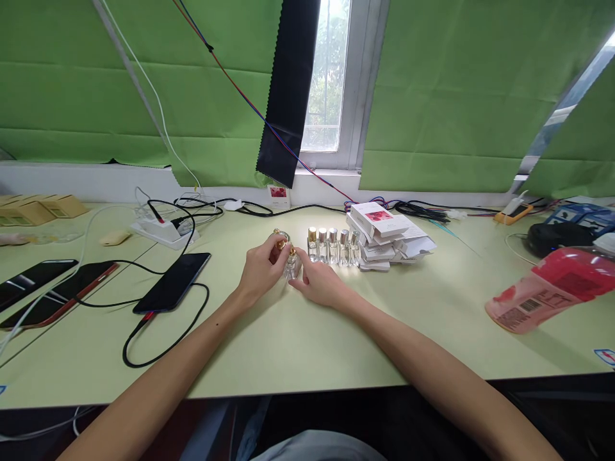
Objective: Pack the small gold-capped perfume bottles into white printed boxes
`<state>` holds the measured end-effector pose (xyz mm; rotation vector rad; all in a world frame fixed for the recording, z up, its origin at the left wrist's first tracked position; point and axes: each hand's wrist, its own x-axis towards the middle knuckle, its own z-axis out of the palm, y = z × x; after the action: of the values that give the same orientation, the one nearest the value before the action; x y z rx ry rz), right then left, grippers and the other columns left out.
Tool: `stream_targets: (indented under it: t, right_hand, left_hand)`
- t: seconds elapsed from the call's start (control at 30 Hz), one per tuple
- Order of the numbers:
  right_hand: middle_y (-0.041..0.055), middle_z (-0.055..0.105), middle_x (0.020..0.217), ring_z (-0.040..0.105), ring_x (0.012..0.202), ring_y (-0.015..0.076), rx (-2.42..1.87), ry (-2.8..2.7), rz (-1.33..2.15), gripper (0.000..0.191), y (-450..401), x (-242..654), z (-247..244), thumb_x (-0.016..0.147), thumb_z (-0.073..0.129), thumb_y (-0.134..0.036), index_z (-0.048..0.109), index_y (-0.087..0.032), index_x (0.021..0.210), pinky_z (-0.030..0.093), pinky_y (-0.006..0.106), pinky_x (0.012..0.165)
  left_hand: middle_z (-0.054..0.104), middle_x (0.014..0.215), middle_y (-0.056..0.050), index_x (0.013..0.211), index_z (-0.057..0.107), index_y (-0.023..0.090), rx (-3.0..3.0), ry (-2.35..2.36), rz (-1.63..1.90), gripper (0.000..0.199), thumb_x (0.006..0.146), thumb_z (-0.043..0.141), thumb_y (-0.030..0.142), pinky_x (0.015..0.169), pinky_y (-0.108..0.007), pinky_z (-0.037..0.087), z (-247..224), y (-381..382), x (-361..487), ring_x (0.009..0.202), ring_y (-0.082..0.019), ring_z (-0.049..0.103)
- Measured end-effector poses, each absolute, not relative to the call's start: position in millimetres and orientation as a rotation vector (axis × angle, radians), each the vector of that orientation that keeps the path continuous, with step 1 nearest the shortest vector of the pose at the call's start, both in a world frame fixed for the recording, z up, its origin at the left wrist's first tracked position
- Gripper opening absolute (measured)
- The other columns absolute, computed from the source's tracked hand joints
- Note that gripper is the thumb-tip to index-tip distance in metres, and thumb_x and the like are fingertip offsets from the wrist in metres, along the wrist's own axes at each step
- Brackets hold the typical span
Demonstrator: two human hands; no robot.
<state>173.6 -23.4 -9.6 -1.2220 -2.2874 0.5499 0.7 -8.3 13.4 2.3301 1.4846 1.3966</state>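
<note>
A small clear glass perfume bottle (291,270) with a gold top stands on the table between my hands. My left hand (262,267) is closed, its thumb and fingers pinched at the bottle's gold top. My right hand (323,279) grips the bottle's right side, index finger up by the top and thumb low near the base. Just behind the left fingers shows another gold-topped glass piece (277,232), partly hidden. To the right of these, several small square perfume bottles (332,248) with gold and silver caps stand upright in a row.
A stack of white boxes (379,227) leans beside the row. On the left lie a phone (172,283) with a cable, more phones (62,288) and a power strip (166,232). A pink bottle (533,298) tilts at the right. Cables (423,210) run along the wall.
</note>
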Motion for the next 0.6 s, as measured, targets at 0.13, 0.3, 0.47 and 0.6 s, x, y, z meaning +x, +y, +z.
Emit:
stream_targets:
  t: [0.13, 0.3, 0.47, 0.6]
  right_hand:
    - [-0.0023, 0.066, 0.077, 0.065, 0.076, 0.0203, -1.235, -2.289, 0.550, 0.071, -23.5, 173.6, -9.7, 0.095, 0.061, -0.032, 0.025, -0.017, 0.155, 0.043, 0.030, 0.075]
    - [-0.0022, 0.066, 0.078, 0.065, 0.076, 0.0204, -1.231, -2.289, 0.543, 0.071, -23.0, 173.4, -10.7, 0.095, 0.061, -0.032, 0.025, -0.018, 0.154, 0.043, 0.030, 0.075]
    - [-0.0023, 0.066, 0.077, 0.065, 0.076, 0.0204, -1.228, -2.290, 0.549, 0.070, -23.5, 173.9, -9.9, 0.095, 0.061, -0.032, 0.025, -0.018, 0.154, 0.043, 0.030, 0.075]
    - [-0.0025, 0.065, 0.077, 0.065, 0.076, 0.0206, -1.237, -2.293, 0.542, 0.070, -23.7, 173.7, -9.4, 0.095, 0.061, -0.032, 0.026, -0.018, 0.154, 0.044, 0.031, 0.075]
  left_hand:
    - [0.057, 0.061, 0.005, 0.098, 0.063, 0.021, 2.311, 1.484, 1.374, 0.022, 0.096, 0.054, 0.042, 0.057, -0.024, 0.042, 12.9, -8.1, 0.4, 0.051, -0.010, 0.047]
    - [0.059, 0.062, 0.005, 0.098, 0.063, 0.021, 2.304, 1.475, 1.370, 0.023, 0.097, 0.054, 0.042, 0.057, -0.024, 0.042, 13.2, -8.8, 0.2, 0.052, -0.010, 0.049]
    - [0.060, 0.063, 0.004, 0.099, 0.063, 0.021, 2.314, 1.476, 1.371, 0.022, 0.097, 0.055, 0.042, 0.057, -0.024, 0.042, 14.7, -9.9, 0.8, 0.052, -0.011, 0.050]
    - [0.060, 0.063, 0.004, 0.099, 0.063, 0.021, 2.319, 1.477, 1.370, 0.021, 0.096, 0.055, 0.040, 0.058, -0.024, 0.043, 15.0, -10.6, 1.3, 0.052, -0.011, 0.050]
